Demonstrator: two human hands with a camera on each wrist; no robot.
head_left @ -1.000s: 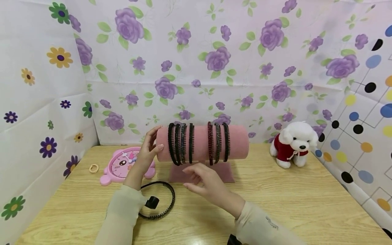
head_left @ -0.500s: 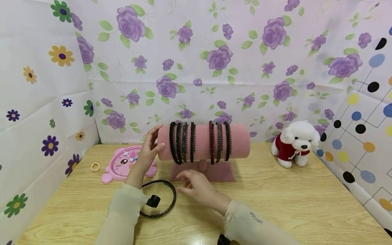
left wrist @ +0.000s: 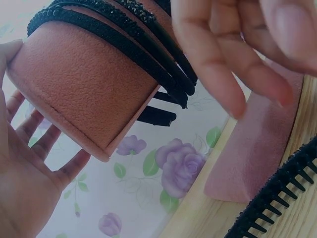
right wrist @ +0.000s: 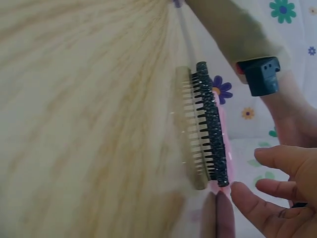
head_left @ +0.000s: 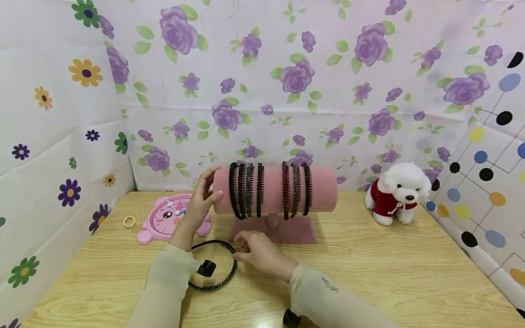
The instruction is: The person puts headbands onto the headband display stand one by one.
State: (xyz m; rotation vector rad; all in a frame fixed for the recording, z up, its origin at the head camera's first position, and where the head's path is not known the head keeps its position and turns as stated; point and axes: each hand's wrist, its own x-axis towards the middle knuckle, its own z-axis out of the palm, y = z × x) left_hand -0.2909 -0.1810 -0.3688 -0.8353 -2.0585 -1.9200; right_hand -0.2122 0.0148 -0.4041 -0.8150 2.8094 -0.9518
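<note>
A pink padded headband stand (head_left: 272, 189), a horizontal roll on a post and base, carries several dark toothed headbands and one with red beads (head_left: 285, 190). My left hand (head_left: 201, 198) holds the roll's left end, thumb in front and fingers behind. On the table in front lies a loose black toothed headband (head_left: 234, 269), its left part hidden by the left forearm; in the right wrist view this headband (right wrist: 214, 129) looks glittery. My right hand (head_left: 262, 253) hovers at its right side, fingers loosely bent and holding nothing. A small gap appears between fingertips and headband (left wrist: 282, 191).
A pink animal-shaped clock (head_left: 162, 223) lies behind the left forearm, with a small beige ring (head_left: 129, 222) beside it. At the right back sits a white toy dog (head_left: 404, 184) in a red top. Flowered cloth (head_left: 270, 132) hangs behind the table.
My right hand has moved left and slightly down, from before the stand's base to beside the loose headband. The left hand stays on the roll's end.
</note>
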